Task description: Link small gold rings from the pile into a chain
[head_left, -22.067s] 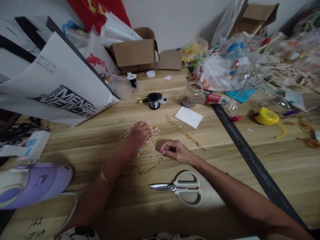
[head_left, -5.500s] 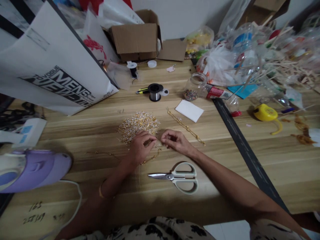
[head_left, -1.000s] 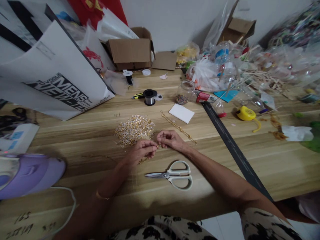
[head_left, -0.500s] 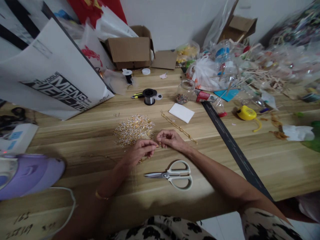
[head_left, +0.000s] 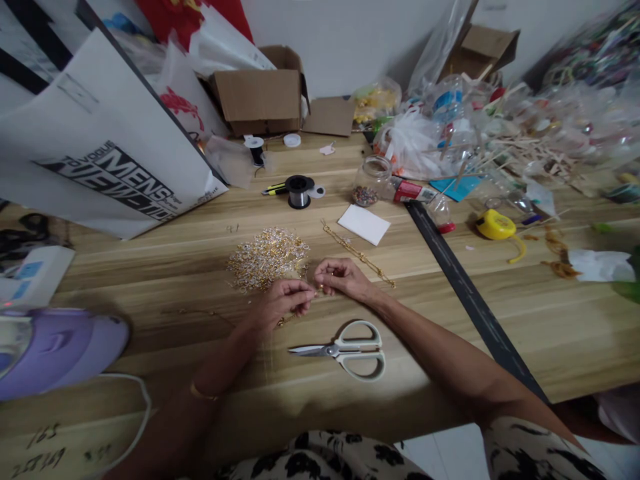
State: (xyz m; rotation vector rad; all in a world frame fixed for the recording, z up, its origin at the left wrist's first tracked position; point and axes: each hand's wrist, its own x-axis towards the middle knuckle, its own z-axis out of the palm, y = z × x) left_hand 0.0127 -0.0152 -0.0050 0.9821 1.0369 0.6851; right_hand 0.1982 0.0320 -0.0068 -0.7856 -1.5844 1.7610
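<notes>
My left hand [head_left: 289, 298] is closed in a pinch, its fingertips almost meeting those of my right hand [head_left: 343, 277]. A thin gold beaded chain [head_left: 286, 321] runs out from under the left hand, which seems to have its end between thumb and forefinger. The right fingers are also pinched, with a tiny gold bead [head_left: 321, 287] showing at their tips; finer detail is too small to make out. Just behind the left hand lies a heap of gold and clear beaded pieces [head_left: 267, 259]. Another gold chain [head_left: 357, 254] stretches across the table beyond the right hand.
Scissors [head_left: 337, 350] lie in front of my hands. Farther back are a wire spool [head_left: 299, 193], a white card [head_left: 364, 225] and a jar of beads [head_left: 371, 181]. A purple iron [head_left: 60, 350] stands left; a yellow tape measure [head_left: 495, 225] and plastic clutter sit right.
The right fingertips have shifted very slightly, and the gold bead at them shows more clearly. The orange-gold spot at the left fingertips is less visible. Otherwise the hands stay in place.
</notes>
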